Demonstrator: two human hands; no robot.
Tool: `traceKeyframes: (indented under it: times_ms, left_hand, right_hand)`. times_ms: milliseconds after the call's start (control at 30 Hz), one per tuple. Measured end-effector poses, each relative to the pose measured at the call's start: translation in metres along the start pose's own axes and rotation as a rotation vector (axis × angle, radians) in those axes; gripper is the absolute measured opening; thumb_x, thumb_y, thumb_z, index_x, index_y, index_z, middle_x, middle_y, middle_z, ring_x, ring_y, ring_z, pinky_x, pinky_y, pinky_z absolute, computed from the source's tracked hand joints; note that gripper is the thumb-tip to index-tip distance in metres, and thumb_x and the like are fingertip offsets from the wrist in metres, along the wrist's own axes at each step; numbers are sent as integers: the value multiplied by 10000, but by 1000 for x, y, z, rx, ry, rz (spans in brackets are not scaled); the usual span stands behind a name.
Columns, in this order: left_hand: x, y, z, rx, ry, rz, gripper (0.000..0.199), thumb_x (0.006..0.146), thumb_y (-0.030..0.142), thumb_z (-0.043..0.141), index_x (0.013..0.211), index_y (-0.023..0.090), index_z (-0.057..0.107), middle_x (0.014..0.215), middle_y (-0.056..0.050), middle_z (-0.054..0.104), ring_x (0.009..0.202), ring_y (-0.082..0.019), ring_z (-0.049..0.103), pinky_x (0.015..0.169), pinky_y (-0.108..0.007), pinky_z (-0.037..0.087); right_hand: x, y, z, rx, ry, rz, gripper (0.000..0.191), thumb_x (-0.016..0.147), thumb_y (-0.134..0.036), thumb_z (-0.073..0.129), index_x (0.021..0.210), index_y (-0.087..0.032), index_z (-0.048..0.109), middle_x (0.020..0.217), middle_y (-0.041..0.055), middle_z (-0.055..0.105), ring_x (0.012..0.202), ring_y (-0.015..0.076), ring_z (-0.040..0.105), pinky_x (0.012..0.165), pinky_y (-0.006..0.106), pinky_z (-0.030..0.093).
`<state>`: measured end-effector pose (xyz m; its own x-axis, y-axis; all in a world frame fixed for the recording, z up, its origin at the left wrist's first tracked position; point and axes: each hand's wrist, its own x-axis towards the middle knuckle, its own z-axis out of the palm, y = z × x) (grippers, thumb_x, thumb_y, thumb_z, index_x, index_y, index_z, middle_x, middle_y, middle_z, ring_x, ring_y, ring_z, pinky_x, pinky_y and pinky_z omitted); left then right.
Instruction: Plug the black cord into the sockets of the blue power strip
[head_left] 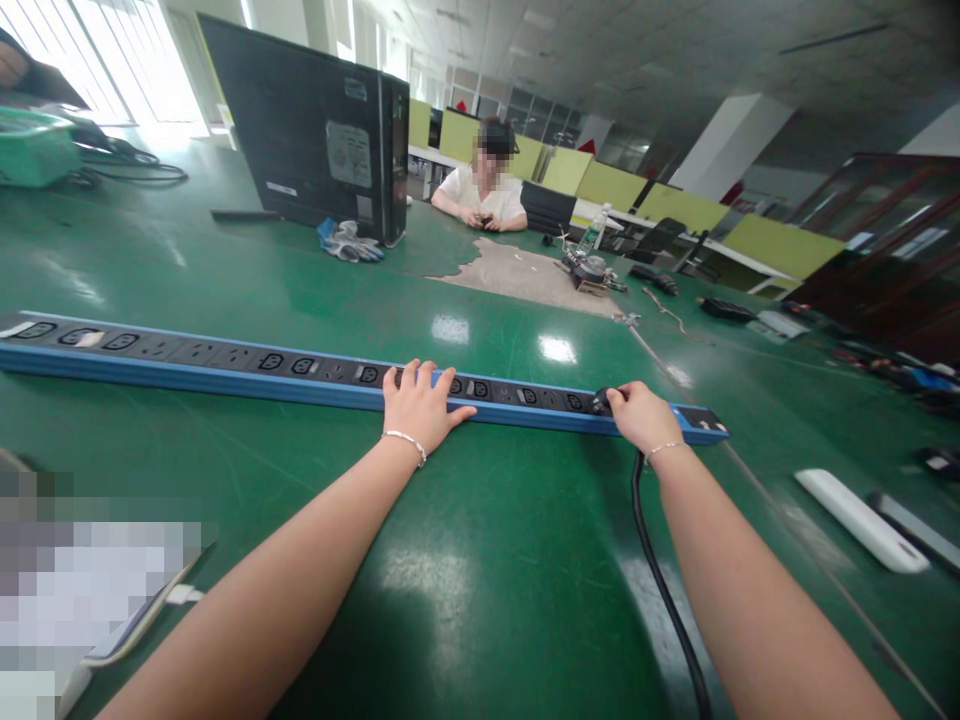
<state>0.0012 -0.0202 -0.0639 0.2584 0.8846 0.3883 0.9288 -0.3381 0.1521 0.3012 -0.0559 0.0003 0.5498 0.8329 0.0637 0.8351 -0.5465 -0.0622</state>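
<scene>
A long blue power strip [337, 392] with a row of black sockets lies across the green table. My left hand [421, 405] rests on its middle, fingers spread over the top face and thumb along the near edge. Near the strip's right end, my right hand [643, 415] pinches a black plug [602, 400] at the sockets. How far the plug sits in a socket is hidden by the fingers. From beneath my right hand a thick black cable [660, 570] runs down toward the bottom edge.
Behind the strip stand a black computer case [300, 130] and blue-grey gloves [349, 242]. A person [487, 185] sits across the table [510, 520]. A motor-like part [589, 268] lies back right, a white bar [861, 520] at right, a green basket [34, 150] at far left.
</scene>
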Motion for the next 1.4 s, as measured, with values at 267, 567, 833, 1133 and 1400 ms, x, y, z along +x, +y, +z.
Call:
traceKeyframes:
  times_ms: [267,567,833,1133,1400]
  left_hand:
    - [0,-1,1,-8,23,7,635,759,672,440,1244,267,509,1282,-112,508,1243,-319,351,1021,-506,194]
    - [0,1,-1,2,-6,-6,632,765,668,432,1259,278,494,1316,-104,487,1266,-311,330,1035,-500,179]
    - [-1,1,1,-10,4,-3,631,765,660,441,1259,271,497,1310,-105,490,1261,-311,333,1036,-496,173]
    - [3,4,-1,7,-10,3,639,772,657,429,1246,236,502,1295,-120,509,1258,-309,355,1037,-503,194]
    - [6,22,7,6,0,47,732,797,658,373,1267,103,461,1287,-181,503,1259,-313,360,1044,-484,199]
  right_hand:
    - [-3,0,5,-33,10,-3,413,877,-414,360,1080,-130,581,959,162,666,937,259,620,785,340,436]
    - [-10,-10,12,-93,-20,-30,401,897,-376,335,1152,-93,458,958,193,644,923,271,625,775,354,437]
    - [-12,-11,11,-79,-94,-44,392,905,-356,279,1157,-82,399,935,204,638,899,292,627,743,367,436]
    - [-6,-11,12,-60,-153,-44,399,893,-328,261,1145,-46,389,962,241,631,923,314,621,752,387,438]
    - [-9,-12,14,-53,-154,-30,388,903,-335,247,1150,-64,373,959,227,635,945,308,615,783,394,434]
